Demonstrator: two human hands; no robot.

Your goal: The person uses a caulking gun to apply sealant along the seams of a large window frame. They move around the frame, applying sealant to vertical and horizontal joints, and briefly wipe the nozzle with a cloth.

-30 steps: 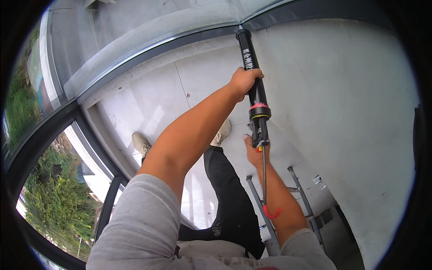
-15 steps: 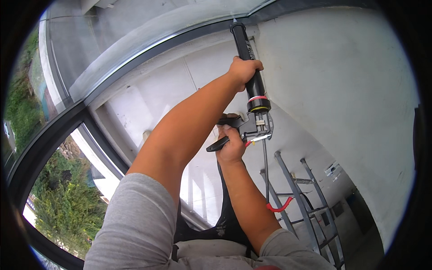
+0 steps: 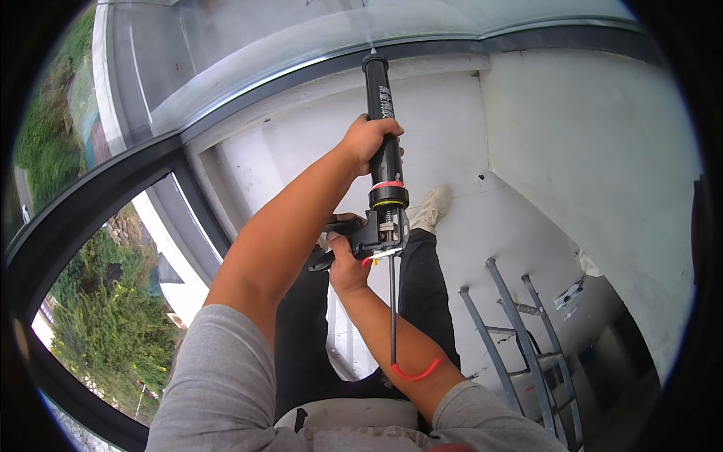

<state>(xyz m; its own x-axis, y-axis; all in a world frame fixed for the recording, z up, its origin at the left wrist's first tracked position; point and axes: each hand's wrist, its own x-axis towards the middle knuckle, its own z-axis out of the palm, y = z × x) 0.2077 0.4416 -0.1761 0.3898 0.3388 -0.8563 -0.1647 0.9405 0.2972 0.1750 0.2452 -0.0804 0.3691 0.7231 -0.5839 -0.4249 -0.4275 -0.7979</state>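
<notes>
A black caulking gun (image 3: 386,164) points away from me, its pale nozzle tip (image 3: 373,51) at the seam between the dark window frame (image 3: 433,50) and the glass (image 3: 301,34). My left hand (image 3: 369,142) is wrapped round the barrel at its middle. Lower down, my right hand (image 3: 347,265) grips the handle and trigger, with its fingers partly hidden behind them. The plunger rod (image 3: 392,316) sticks out toward me and ends in a red hook (image 3: 418,374) over my right forearm. Whether a bead of sealant lies at the tip I cannot tell.
A metal stepladder (image 3: 523,339) stands at the lower right, beside a grey wall (image 3: 587,135). To the left, a dark-framed window opening (image 3: 188,203) gives onto trees outside. My light shoe (image 3: 434,207) rests on the pale floor (image 3: 459,248).
The view has shifted, and the caulking gun's tip now sits farther left along the frame from the wall corner. My legs and a shoe have come into sight. Both hands keep their grip.
</notes>
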